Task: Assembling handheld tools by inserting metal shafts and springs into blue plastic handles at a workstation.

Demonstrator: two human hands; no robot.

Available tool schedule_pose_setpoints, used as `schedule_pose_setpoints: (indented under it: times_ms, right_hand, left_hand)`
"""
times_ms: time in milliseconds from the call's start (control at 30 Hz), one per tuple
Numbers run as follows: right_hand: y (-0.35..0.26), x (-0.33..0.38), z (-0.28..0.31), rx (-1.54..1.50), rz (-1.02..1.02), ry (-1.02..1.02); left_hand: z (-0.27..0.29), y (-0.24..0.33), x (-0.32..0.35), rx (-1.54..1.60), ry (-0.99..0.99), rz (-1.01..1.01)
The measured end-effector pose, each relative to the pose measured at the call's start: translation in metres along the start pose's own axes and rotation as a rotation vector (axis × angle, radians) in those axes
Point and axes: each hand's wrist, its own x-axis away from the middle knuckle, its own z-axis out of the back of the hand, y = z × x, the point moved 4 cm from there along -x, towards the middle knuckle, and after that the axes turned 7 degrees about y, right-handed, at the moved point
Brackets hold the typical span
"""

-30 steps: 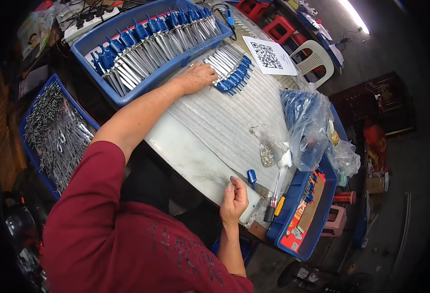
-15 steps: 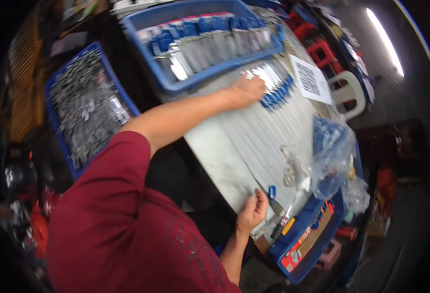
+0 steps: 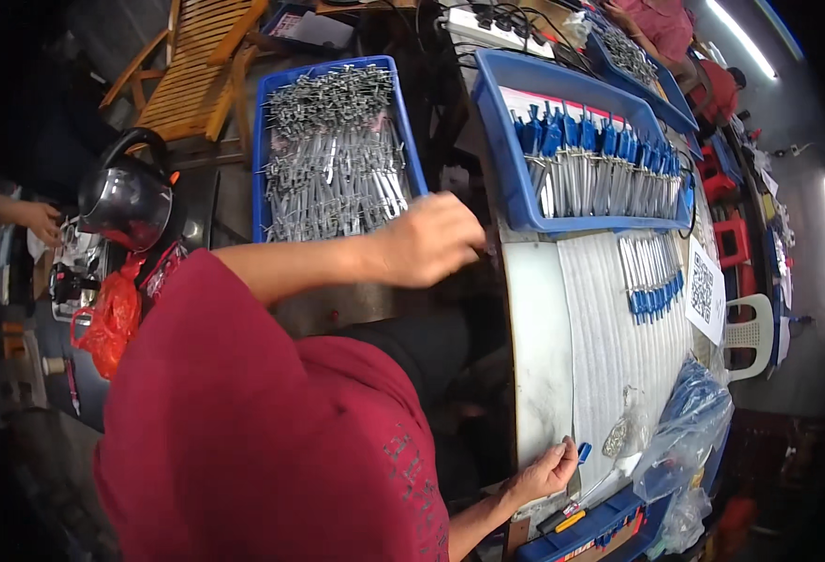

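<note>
My left hand [image 3: 431,240] is in the air between the blue tray of metal pieces and the worktable, its fingers curled but smeared by motion. Whether it holds anything does not show. Low on the table, my right hand [image 3: 545,474] is closed, thumb and fingertips pinched together; anything between them is too small to make out. Right beside those fingertips lies a small blue plastic piece [image 3: 584,453]. A row of slim metal pieces with blue ends [image 3: 654,281] lies on the pale ribbed mat [image 3: 609,356]. Many similar pieces fill the large blue tray [image 3: 536,223] beyond.
Loose metal pieces fill another blue tray [image 3: 259,201] at left. A clear plastic bag [image 3: 679,421], a yellow-handled tool [image 3: 570,521] and a blue bin [image 3: 562,545] crowd the table's near right. An electric kettle [image 3: 127,201] stands left. Other people are at the far right and left edge.
My left hand has left the row of blue-ended pieces and swung left toward the tray of metal pieces. My right hand stays pinched beside the small blue piece. The view has turned left.
</note>
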Motion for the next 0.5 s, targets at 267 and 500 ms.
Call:
schedule_pose_setpoints:
  times_ms: [267,500]
  right_hand:
    - [0.000,-0.002,-0.001,-0.019,-0.027,-0.019]
    - [-0.003,-0.004,0.002,0.043,-0.058,-0.054]
  left_hand:
    - [0.098,-0.175,0.074,-0.502,-0.191,0.698]
    - [0.148,-0.236,0.119,-0.480,-0.232,0.813]
